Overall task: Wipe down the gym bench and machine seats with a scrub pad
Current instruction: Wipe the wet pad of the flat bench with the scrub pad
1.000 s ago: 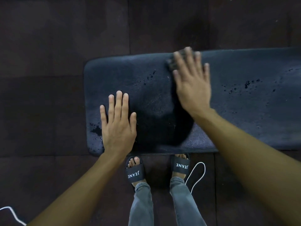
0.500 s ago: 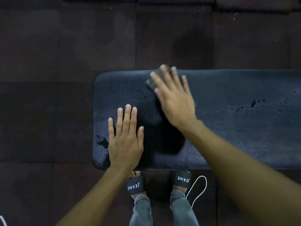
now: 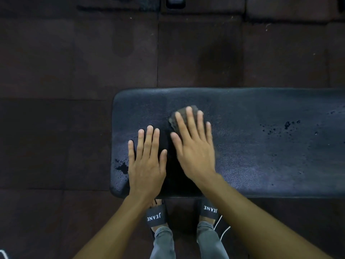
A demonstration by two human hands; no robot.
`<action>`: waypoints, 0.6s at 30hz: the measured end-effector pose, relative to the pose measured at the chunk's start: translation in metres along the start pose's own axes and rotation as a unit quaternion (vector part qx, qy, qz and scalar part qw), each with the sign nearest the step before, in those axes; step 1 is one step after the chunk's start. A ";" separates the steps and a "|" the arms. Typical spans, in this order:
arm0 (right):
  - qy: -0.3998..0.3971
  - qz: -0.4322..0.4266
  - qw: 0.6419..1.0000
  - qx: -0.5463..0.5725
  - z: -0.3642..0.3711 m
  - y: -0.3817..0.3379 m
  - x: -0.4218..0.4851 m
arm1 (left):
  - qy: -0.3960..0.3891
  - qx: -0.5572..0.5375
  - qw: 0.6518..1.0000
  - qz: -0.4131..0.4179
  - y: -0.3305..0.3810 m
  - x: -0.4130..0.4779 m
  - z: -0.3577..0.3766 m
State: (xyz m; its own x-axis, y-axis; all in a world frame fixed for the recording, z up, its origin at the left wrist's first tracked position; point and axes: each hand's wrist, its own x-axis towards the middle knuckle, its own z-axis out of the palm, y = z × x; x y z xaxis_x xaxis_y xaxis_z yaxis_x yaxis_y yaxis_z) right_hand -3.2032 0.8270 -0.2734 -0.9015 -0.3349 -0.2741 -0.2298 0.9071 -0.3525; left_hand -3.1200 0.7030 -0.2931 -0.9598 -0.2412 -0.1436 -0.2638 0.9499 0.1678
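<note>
A black padded gym bench (image 3: 261,161) runs from the middle of the view to the right edge, with wet drops on its surface. My right hand (image 3: 194,146) lies flat with straight fingers on a dark grey scrub pad (image 3: 180,114), pressing it onto the bench near its left end. Only the pad's far corner shows past my fingertips. My left hand (image 3: 147,161) rests flat on the bench just left of the right hand, fingers straight, holding nothing.
Dark rubber floor tiles (image 3: 74,71) surround the bench. My feet in black slides (image 3: 156,215) stand at the bench's near edge, with a white cord (image 3: 222,230) beside the right foot. Dark equipment bases (image 3: 175,2) sit at the top edge.
My right hand has drawn the scrub pad from the bench's far edge back toward me and the middle of the pad. The left hand stays planted. The camera view has shifted.
</note>
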 end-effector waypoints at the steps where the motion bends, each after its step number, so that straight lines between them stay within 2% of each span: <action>1: -0.015 -0.005 0.999 0.032 -0.005 -0.008 0.014 | -0.004 -0.010 1.000 -0.005 0.001 0.001 -0.001; 4: -0.031 -0.006 0.985 0.172 -0.028 -0.010 0.037 | 0.008 -0.042 0.998 -0.048 0.011 0.006 -0.012; 6: 0.020 0.010 0.972 0.235 -0.042 0.008 0.038 | 0.028 -0.076 0.995 -0.066 0.028 0.014 -0.022; 8: 0.065 0.048 0.971 0.227 -0.049 0.038 0.036 | 0.037 -0.106 0.992 -0.053 0.054 0.030 -0.028; 10: 0.061 0.081 0.974 0.204 -0.048 0.065 0.032 | 0.029 -0.102 0.993 -0.045 0.085 0.049 -0.026; 15: 0.044 0.055 0.981 0.181 -0.040 0.090 0.031 | 0.012 -0.072 0.988 -0.133 0.134 0.085 -0.001; 18: 0.057 0.060 0.982 0.167 -0.037 0.088 0.033 | 0.028 -0.051 0.990 -0.132 0.124 0.098 0.005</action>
State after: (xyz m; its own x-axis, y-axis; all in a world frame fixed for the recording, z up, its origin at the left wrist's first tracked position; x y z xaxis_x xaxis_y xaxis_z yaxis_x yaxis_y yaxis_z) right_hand -3.2670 0.9052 -0.2802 -0.9543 -0.1828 -0.2363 -0.0035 0.7977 -0.6030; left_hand -3.2465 0.7984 -0.2912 -0.8596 -0.4911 -0.1414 -0.5110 0.8284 0.2294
